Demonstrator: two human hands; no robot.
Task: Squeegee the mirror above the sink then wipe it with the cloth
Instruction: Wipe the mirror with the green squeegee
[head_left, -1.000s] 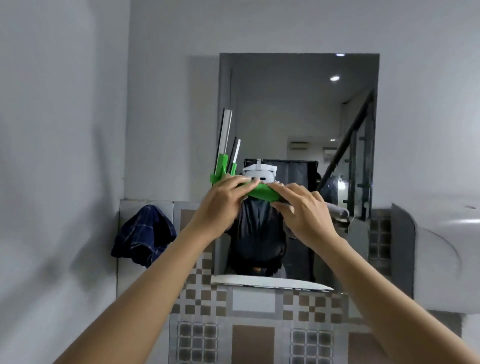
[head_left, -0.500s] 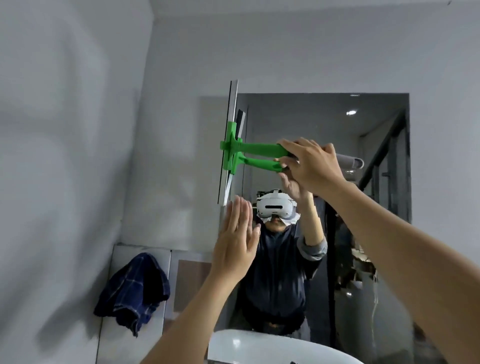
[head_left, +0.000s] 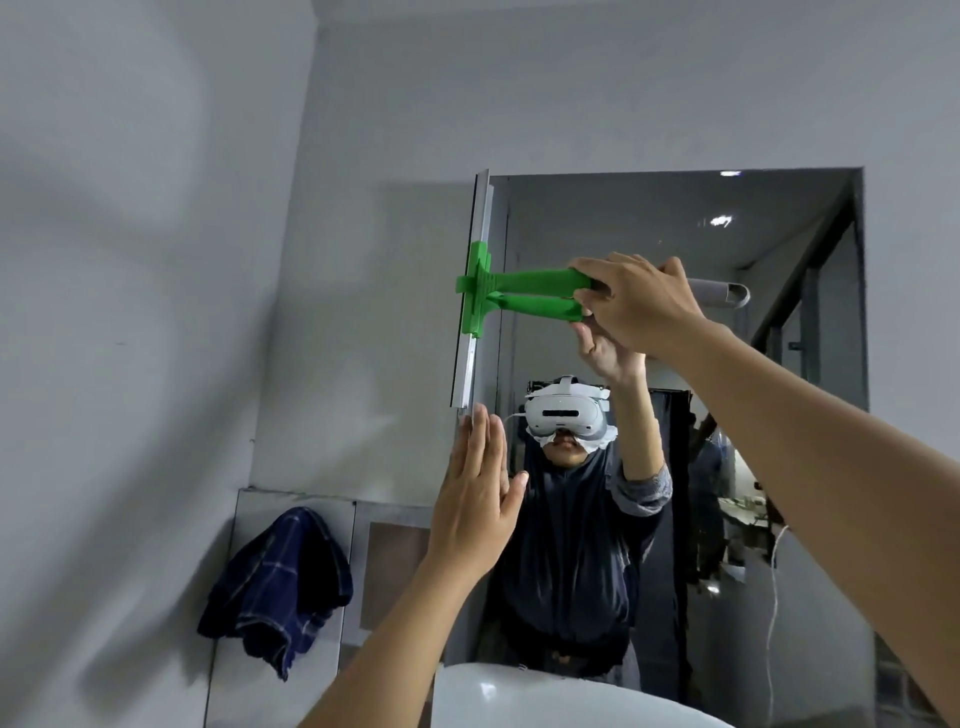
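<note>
Little has been shifted since half a second ago: the green squeegee (head_left: 480, 291) is kept clamped in the right hand (head_left: 636, 304) at the mirror (head_left: 675, 234)'s upper left edge, the left hand (head_left: 475, 499) is held open below, and streaks could be left if the blade overhangs.

Person, one: both forearms bare up to the hands, left hand (head_left: 470, 514) and right hand (head_left: 641, 306), without rings, watch or gloves. Mirrored: dark jacket, sleeve pushed to the elbow, white headset.
</note>
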